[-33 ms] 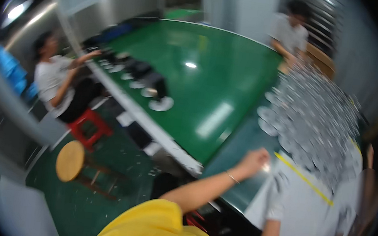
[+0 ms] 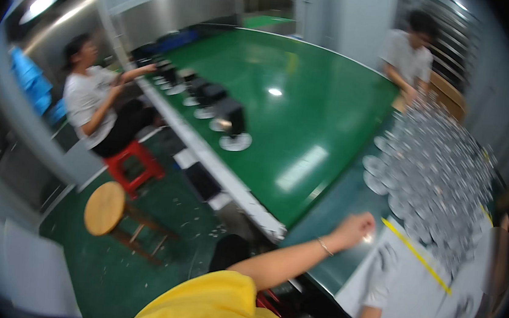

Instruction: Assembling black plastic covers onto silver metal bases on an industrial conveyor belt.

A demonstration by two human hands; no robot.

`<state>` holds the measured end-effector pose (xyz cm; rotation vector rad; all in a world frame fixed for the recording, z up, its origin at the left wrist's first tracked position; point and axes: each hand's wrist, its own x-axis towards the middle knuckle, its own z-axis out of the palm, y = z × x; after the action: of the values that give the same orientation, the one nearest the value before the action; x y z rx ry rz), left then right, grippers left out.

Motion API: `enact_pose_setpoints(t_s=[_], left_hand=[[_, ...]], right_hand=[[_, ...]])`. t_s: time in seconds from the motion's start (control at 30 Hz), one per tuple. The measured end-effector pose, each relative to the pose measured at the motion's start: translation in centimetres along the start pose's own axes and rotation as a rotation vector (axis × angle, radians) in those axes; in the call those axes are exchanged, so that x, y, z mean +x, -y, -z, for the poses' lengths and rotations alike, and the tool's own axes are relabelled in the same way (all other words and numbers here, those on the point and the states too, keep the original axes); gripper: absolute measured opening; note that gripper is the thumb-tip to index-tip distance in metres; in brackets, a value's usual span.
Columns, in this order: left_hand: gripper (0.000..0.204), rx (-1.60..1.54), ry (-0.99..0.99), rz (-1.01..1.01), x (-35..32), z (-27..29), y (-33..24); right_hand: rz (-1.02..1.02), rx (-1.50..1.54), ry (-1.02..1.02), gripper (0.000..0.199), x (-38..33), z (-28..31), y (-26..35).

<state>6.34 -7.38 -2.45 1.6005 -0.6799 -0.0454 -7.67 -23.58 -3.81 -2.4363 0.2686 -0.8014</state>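
Observation:
My left hand, bare and with a thin bracelet at the wrist, hangs over the table's near edge. Its fingers are curled together, with a bright glint at the tips; what they hold cannot be made out. Just right of it, my right hand wears a white glove and is over the white sheet. Blur hides how its fingers are bent. Beyond both hands lies a big heap of thin grey round discs, partly on the sheet. A yellow strip crosses the sheet between my right hand and the heap.
A green table carries a row of black blocks on white discs along its left edge. Co-workers sit at left and far right. A wooden stool and red stool stand left. Another gloved hand shows at right.
The whole view has swung a little, so the room sits further right and slightly lower. Both my hands keep nearly the same place over the table.

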Motion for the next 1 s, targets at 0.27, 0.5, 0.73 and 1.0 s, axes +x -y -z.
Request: enact_pose_setpoints(t_s=[0.27,0.5,0.73,1.0], left_hand=[[0.015,-0.21,0.057,0.165,-0.3,2.1,-3.0],[0.015,-0.223,0.092,0.187,1.1,-0.4,-2.8],[0.025,-0.083,0.015,0.223,0.5,2.8,-0.4],[0.01,0.353,-0.01,-0.474,16.6,-0.1,-10.6]], right_hand=[[0.054,-0.05,0.068,0.024,0.6,1.2,1.4],[0.123,-0.138,0.006,0.029,0.7,3.2,0.0],[0.131,-0.077,-0.031,0.023,2.0,0.1,4.2],[0.106,-0.06,-0.129,0.02,1.4,3.2,3.8]])
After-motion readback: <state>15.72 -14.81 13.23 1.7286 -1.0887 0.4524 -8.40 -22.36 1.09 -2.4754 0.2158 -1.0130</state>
